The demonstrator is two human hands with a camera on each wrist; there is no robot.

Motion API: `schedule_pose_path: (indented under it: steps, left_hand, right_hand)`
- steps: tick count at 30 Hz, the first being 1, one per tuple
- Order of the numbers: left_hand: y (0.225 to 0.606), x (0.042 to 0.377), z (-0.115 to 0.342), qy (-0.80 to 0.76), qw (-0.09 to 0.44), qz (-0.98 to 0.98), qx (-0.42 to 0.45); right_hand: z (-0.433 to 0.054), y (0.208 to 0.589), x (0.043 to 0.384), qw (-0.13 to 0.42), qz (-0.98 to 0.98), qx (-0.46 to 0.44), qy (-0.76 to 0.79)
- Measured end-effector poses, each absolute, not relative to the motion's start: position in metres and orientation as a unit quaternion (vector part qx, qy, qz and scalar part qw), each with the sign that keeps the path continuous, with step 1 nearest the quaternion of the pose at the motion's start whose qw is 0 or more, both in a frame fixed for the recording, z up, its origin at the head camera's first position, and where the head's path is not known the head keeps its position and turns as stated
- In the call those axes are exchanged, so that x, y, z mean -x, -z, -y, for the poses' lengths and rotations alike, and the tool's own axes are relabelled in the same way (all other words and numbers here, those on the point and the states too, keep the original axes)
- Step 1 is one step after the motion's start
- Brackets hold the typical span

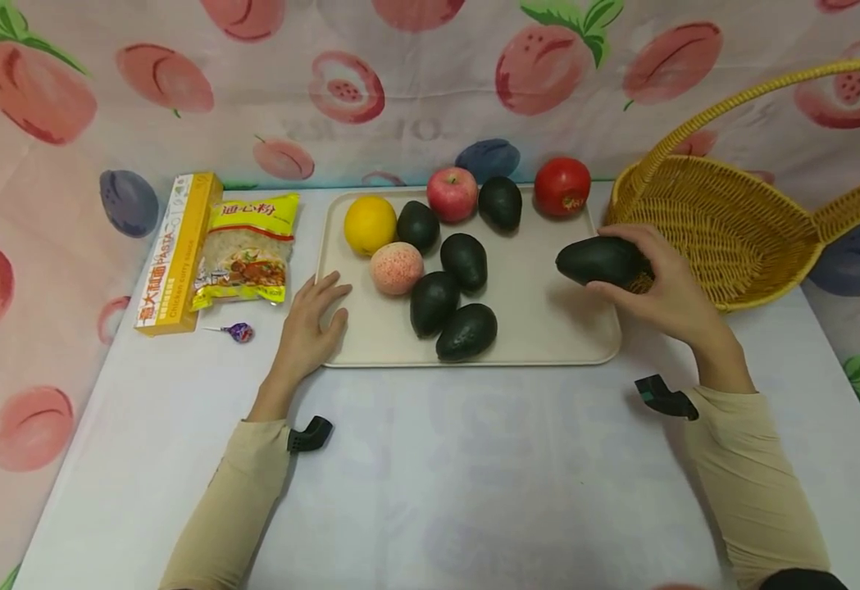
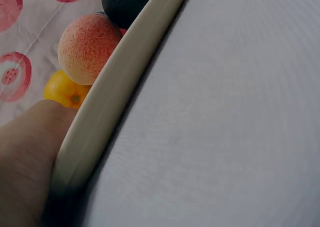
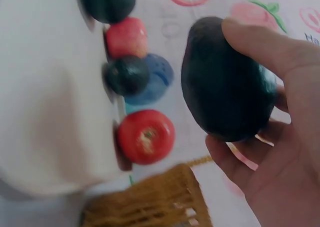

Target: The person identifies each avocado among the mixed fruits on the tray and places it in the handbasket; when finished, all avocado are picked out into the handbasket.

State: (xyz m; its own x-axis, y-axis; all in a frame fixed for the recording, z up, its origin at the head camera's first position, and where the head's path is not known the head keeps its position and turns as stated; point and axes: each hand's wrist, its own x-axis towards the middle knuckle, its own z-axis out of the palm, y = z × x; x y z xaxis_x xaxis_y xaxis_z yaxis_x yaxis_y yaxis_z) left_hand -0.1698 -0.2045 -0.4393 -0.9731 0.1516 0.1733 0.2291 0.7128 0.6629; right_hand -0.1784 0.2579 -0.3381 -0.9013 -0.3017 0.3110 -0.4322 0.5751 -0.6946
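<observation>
My right hand [image 1: 669, 287] grips a dark green avocado [image 1: 601, 260] above the right end of the cream tray [image 1: 548, 319], beside the basket. In the right wrist view the thumb lies along one side of the avocado [image 3: 225, 82] and the fingers curl round the other. My left hand [image 1: 310, 324] rests at the tray's left edge with its fingers spread, holding nothing. Several more avocados [image 1: 466, 332] lie on the tray. Among them are a peach [image 1: 397, 269], an orange [image 1: 370, 225], an apple [image 1: 452, 195] and a red tomato [image 1: 561, 187].
A yellow wicker basket [image 1: 725, 221] with a tall handle stands right of the tray. To the left are a yellow pasta box [image 1: 179, 254], a bag of macaroni [image 1: 247, 251] and a wrapped lollipop [image 1: 240, 332]. A fruit-print cloth [image 1: 430, 90] hangs behind the white table [image 1: 474, 467].
</observation>
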Motion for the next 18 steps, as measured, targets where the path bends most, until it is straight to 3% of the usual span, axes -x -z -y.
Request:
schedule_pose_path:
  steps: [10,18]
  left_hand:
    - [0.44,0.167,0.205,0.365,0.053,0.924,0.098]
    - [0.439,0.168,0.203,0.366,0.06,0.923,0.103]
  right_hand:
    - [-0.294,0.332,0.177,0.027,0.89,-0.176,-0.42]
    - [-0.319,0.33,0.177,0.062,0.891,-0.144,-0.426]
